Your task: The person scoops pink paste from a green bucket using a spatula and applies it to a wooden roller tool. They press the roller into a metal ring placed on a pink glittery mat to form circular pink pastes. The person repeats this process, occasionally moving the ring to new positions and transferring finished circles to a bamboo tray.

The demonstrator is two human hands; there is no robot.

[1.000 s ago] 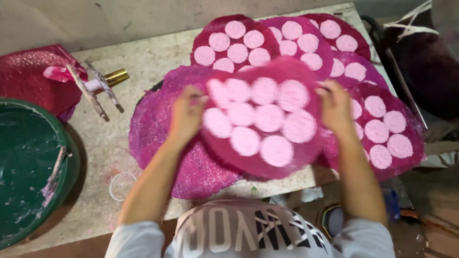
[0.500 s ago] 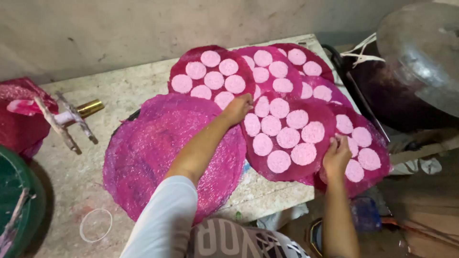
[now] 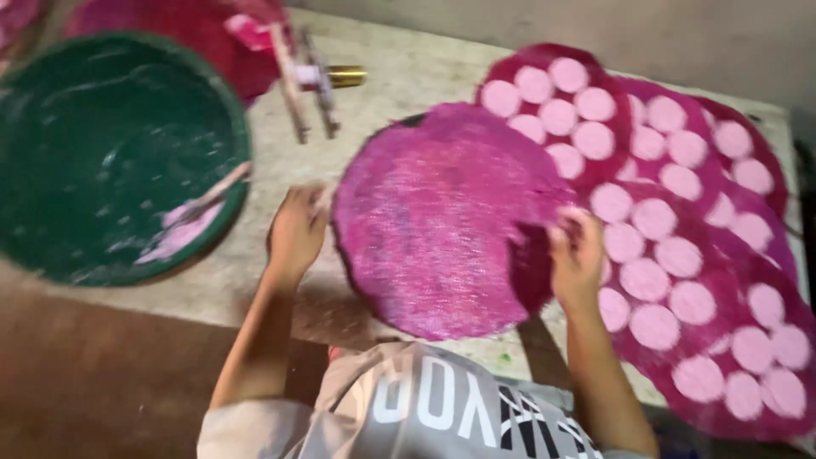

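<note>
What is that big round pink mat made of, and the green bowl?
The pink mat looks like woven mesh or netting, maybe plastic: fine lines cross it and it has a slight shine. Its edge folds limply at the right hand, so it seems thin and soft. The green bowl looks like hard plastic, smooth and a bit glossy, smeared with pale pink paste, though the blur leaves that unsure.

At the centre, the left hand (image 3: 296, 231) and right hand (image 3: 578, 255) grip the edges of a pink mat (image 3: 438, 217) on the desk (image 3: 408, 76). A green bowl (image 3: 102, 136) sits upper left.
</note>
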